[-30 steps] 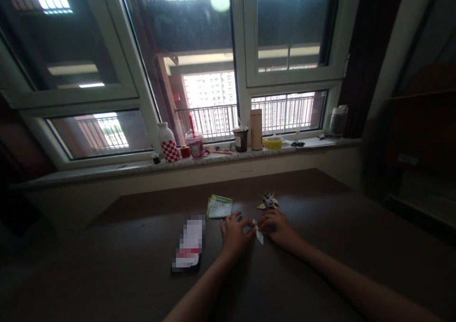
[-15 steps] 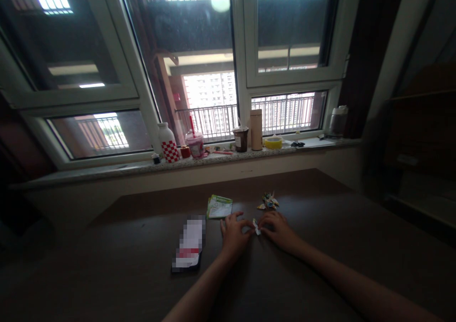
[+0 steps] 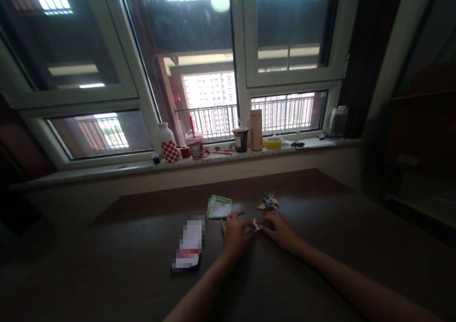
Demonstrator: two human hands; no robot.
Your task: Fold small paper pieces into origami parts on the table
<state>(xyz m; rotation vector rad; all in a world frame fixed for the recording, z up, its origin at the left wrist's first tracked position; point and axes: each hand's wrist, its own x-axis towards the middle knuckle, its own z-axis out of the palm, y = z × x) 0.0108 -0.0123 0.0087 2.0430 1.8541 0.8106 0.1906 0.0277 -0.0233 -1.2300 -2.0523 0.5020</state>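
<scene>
Between my two hands is a small piece of folded white paper (image 3: 257,224), just above the dark table. My left hand (image 3: 236,232) pinches its left side with thumb and forefinger, the other fingers spread. From the other side, my right hand (image 3: 279,227) pinches the paper's right edge with its fingers curled. Beyond my right hand lies a small pile of colourful folded paper pieces (image 3: 269,201). Past my left hand is a stack of green-and-white packets or sheets (image 3: 221,207). The folds of the held paper are too small to make out well.
A phone (image 3: 189,243) with a blurred screen lies left of my left hand. Along the windowsill (image 3: 117,170) stand a checkered bottle (image 3: 168,144), a pink drink cup (image 3: 195,145), a dark drink cup (image 3: 241,139), a tan flask (image 3: 256,131), yellow tape (image 3: 273,144) and scissors (image 3: 298,144).
The paper between my fingertips has turned slightly and looks shorter, its lower end less extended. Both hands stay nearly in the same place.
</scene>
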